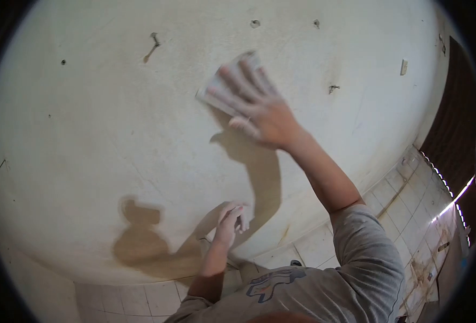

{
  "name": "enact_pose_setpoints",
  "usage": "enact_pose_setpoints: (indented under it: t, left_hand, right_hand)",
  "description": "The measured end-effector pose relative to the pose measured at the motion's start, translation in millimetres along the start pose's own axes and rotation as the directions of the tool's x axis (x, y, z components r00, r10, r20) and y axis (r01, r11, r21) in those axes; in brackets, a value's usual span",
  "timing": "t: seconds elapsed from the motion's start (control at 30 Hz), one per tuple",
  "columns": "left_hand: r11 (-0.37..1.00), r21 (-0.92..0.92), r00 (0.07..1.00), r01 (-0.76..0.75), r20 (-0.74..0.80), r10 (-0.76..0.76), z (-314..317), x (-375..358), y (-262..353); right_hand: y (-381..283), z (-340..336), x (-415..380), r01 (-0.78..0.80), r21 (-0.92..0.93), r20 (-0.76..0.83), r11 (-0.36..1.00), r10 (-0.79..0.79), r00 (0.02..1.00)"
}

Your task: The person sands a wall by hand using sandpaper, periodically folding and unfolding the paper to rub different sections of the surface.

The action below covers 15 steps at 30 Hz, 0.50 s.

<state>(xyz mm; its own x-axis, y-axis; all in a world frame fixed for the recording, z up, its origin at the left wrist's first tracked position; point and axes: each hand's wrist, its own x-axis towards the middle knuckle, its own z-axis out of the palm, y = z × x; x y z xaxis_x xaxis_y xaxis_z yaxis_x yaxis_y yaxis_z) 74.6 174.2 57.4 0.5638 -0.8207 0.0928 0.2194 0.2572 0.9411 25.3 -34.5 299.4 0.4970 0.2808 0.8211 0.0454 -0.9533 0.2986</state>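
Note:
My right hand (262, 110) is stretched up against the wall, its fingers spread over a pale, dusty sheet that looks like sandpaper (212, 92). The sheet lies between those fingers and the wall, with its left edge and corner sticking out past them. Motion blurs the hand and sheet somewhat. Lower down, my left hand (231, 222) is held up close to the wall, whitened with dust. Its fingers are loosely bent and a little apart, with nothing showing in them. The off-white wall (114, 107) fills most of the view and carries the shadows of my arms and head.
Nails or hooks stick out of the wall, including a bent one (154, 39) at upper left and another (333, 88) at right. A small wall plate (404, 67) is near a dark corrugated door (445, 129). Stained floor tiles (316, 248) run along the wall's foot.

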Motion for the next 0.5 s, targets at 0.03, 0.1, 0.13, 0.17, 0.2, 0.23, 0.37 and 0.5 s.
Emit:
enact_pose_setpoints:
  t: [0.03,0.1,0.13,0.17,0.2,0.23,0.37,0.5]
  left_hand:
    - [0.999,0.026,1.0,0.021,0.015,-0.022,-2.1,-0.2,-1.8]
    - [0.996,0.059,0.997,0.064,0.032,-0.066,-7.5,0.3,-4.9]
    - [0.997,0.047,0.997,0.065,0.029,-0.067,-7.5,2.4,-5.4]
    - [0.997,0.035,0.997,0.07,0.021,-0.07,-8.5,2.0,-5.6]
    - [0.997,0.022,0.997,0.075,0.011,-0.075,-9.8,0.4,-5.8]
    - [0.997,-0.004,0.997,0.074,0.031,-0.074,-10.9,-0.6,-5.8]
    - [0.998,-0.043,0.996,0.052,0.077,-0.048,-9.2,-1.9,-7.1]
    - [0.997,-0.024,0.988,0.074,0.136,-0.07,-5.2,-4.0,-5.5]
  right_hand:
    - [7.1,-4.9,-4.0,0.037,0.012,0.054,0.999,-0.038,0.998]
    - [28.1,-15.1,-10.0,0.014,-0.023,0.026,1.0,-0.013,1.0]
    - [49.6,-20.9,-9.9,-0.044,-0.067,-0.058,0.997,0.04,0.998]
    - [73.3,-25.4,-10.3,-0.107,-0.101,-0.142,0.989,0.092,0.986]
    - [107.7,-19.5,-16.7,-0.247,-0.263,-0.292,0.933,0.168,0.942]
    - [134.6,-28.6,-18.1,-0.522,-0.115,-0.214,0.845,0.492,0.844]
    - [131.1,-28.5,4.6,-0.671,0.046,-0.71,0.74,0.496,0.499]
    - [32.1,5.1,50.8,-0.425,-0.05,-0.588,0.904,0.317,0.744]
